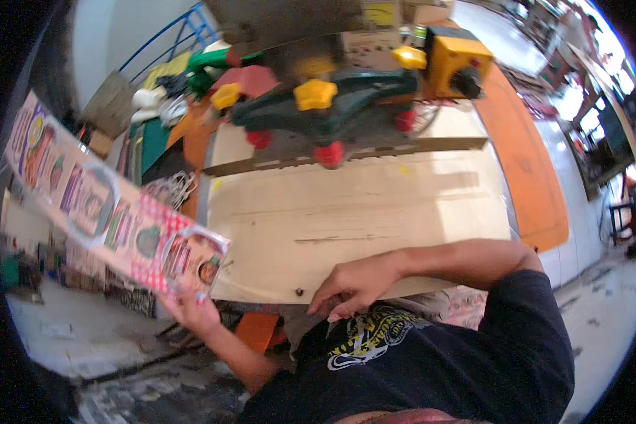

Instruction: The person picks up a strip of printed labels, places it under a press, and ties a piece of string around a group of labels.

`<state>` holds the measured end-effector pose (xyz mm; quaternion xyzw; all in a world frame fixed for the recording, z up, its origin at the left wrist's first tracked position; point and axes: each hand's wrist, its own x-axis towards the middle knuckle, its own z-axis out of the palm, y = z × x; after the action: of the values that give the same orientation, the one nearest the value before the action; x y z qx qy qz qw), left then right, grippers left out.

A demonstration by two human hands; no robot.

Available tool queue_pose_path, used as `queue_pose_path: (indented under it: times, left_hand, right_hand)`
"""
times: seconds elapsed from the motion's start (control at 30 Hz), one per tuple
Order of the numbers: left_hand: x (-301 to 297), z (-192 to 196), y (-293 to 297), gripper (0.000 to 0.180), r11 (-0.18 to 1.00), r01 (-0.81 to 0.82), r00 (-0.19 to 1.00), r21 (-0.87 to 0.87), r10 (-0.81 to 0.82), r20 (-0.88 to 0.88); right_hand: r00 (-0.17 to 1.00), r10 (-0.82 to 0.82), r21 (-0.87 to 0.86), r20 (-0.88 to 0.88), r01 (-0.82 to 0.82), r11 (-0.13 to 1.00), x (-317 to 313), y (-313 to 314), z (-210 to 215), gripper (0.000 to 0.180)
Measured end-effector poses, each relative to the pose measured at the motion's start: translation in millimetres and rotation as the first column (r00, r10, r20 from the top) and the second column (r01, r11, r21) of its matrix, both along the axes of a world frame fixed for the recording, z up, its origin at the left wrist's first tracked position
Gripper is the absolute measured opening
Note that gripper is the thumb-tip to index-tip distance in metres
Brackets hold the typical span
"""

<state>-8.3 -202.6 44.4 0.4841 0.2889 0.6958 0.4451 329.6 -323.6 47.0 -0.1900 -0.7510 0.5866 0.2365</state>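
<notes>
A long printed sheet (124, 230), with pink checks and food pictures, slants up to the left beyond the table. My left hand (199, 314) is closed on its near lower end, beside the table's front left corner. Over the front edge of the cream-coloured table top (360, 212) rests my right hand (353, 286), its thumb and fingers apart and pointing down, with no object visible in it. A dark green machine arm (325, 106) with yellow star knobs and red lower fittings stands across the back, above a straight metal bar (261, 161).
A yellow box (459, 63) with a black knob sits at the back right. An orange board (526, 162) runs along the right side. Bundled white cord (173, 187) and piled cloths (212, 67) lie to the left. At the far right a person (579, 35) is partly visible.
</notes>
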Motion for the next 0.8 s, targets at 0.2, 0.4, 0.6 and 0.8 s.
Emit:
queue_pose_path:
  times: [0.2,0.4,0.6,0.8]
  left_hand:
    - [-46.3,-37.7,-4.9,0.075,0.985,0.136,0.980,0.110,-0.118,-0.158]
    - [-28.0,-38.0,-28.2,0.083,0.984,0.174,0.980,0.032,-0.170,-0.099]
    - [-51.0,-42.6,-5.4,0.080,0.972,0.209,0.978,-0.103,-0.210,0.008]
    - [8.6,21.7,-47.8,0.089,0.983,-0.117,0.961,-0.141,0.076,-0.265]
  right_hand:
    - [0.990,-0.013,-0.388,-0.140,-0.043,0.921,10.9,-5.3,-5.4,0.046]
    - [0.957,-0.072,-0.448,-0.280,-0.064,0.892,0.7,2.8,-5.7,0.044]
    - [0.952,-0.163,-0.331,-0.258,0.071,0.941,12.0,7.0,-15.5,0.040]
    - [0.960,-0.200,-0.227,-0.195,0.154,0.962,12.7,7.5,3.7,0.036]
